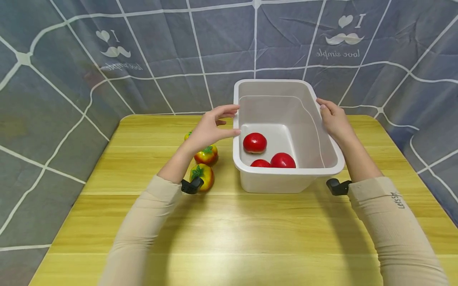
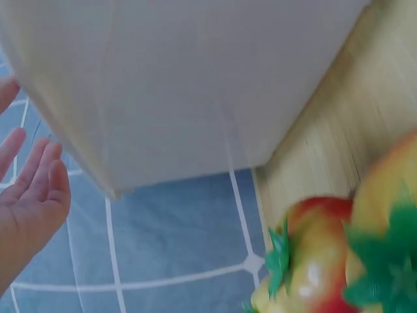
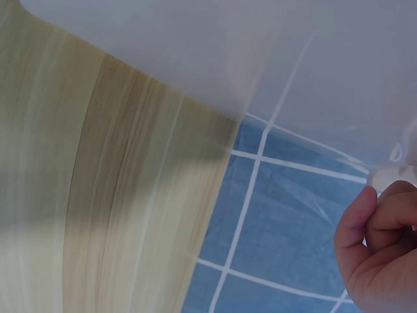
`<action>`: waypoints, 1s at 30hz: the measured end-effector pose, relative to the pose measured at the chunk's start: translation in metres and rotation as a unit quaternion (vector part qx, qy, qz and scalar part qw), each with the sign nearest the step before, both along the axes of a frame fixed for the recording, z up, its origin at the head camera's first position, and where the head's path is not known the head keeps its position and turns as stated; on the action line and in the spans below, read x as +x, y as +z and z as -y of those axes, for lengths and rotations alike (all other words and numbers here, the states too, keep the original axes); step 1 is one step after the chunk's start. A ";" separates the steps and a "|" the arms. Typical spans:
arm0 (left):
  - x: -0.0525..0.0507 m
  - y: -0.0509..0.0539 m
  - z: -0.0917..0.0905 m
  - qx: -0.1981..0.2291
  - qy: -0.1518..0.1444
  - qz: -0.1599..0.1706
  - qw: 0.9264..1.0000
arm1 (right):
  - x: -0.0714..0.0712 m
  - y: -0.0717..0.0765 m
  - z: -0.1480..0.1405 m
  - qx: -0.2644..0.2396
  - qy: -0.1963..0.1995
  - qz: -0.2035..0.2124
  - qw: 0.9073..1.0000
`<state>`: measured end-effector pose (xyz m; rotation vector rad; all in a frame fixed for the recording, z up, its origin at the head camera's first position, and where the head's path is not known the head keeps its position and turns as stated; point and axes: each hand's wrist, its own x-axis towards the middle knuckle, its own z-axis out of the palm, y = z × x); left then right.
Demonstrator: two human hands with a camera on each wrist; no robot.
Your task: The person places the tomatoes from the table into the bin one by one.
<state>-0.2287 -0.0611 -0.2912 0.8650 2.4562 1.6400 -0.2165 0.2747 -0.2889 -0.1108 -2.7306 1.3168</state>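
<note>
A white plastic bin [image 1: 272, 180] stands near the back of the table, with three shiny red tomato-like fruits inside, one of them a round fruit [image 1: 255, 143] towards its left side. My right hand [image 1: 335, 121] grips the bin's right rim, fingers curled over the edge; the right wrist view shows this hand [image 3: 384, 251] bent at the rim. At the left rim, my left hand [image 1: 211, 126] has its fingers and thumb extended, their tips at the edge. The left wrist view shows that hand [image 2: 32, 189] with loose fingers beside the bin wall [image 2: 176, 91].
Several yellow-and-red fruits with green leafy tops, one a front fruit [image 1: 205, 176], lie left of the bin, under and beside my left wrist. The wooden table [image 1: 257, 238] ends just behind the bin at a grey-blue patterned curtain [image 1: 171, 43].
</note>
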 end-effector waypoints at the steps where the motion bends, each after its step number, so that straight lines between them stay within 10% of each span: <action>1: 0.000 0.000 0.003 0.003 0.000 0.004 1.000 | 0.000 0.000 0.000 -0.001 0.000 0.000 1.000; 30: 0.027 -0.050 0.112 -0.074 -0.027 0.088 0.993 | -0.001 -0.001 -0.001 -0.006 -0.002 0.003 1.000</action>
